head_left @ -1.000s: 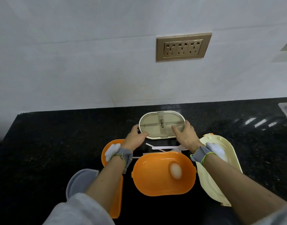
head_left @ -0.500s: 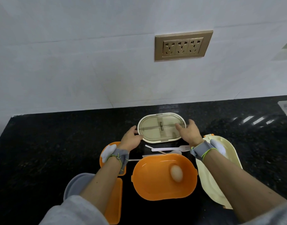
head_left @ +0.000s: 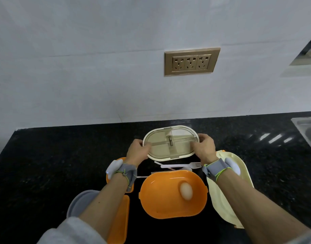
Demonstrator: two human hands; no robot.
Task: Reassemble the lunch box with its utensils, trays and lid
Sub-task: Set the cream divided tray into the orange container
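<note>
A cream oval tray (head_left: 170, 142) with a clear divided cover and a small metal latch is held between both hands above the counter's far part. My left hand (head_left: 138, 150) grips its left end, my right hand (head_left: 203, 147) grips its right end. Just below it lie a white fork (head_left: 182, 165) and other white utensils, partly hidden. An orange oval lunch box base (head_left: 172, 194) sits in front of me. A pale yellow lid (head_left: 227, 189) lies to its right under my right forearm. Orange trays (head_left: 120, 219) lie under my left forearm.
A grey round lid (head_left: 80, 201) lies at the lower left on the black stone counter (head_left: 54, 164). A white wall with a gold socket plate (head_left: 191, 61) stands behind. A steel sink edge (head_left: 307, 125) shows at the far right.
Both hands have closed on the ends of the cream tray and it has tilted up slightly off the counter. The fork came into view below it.
</note>
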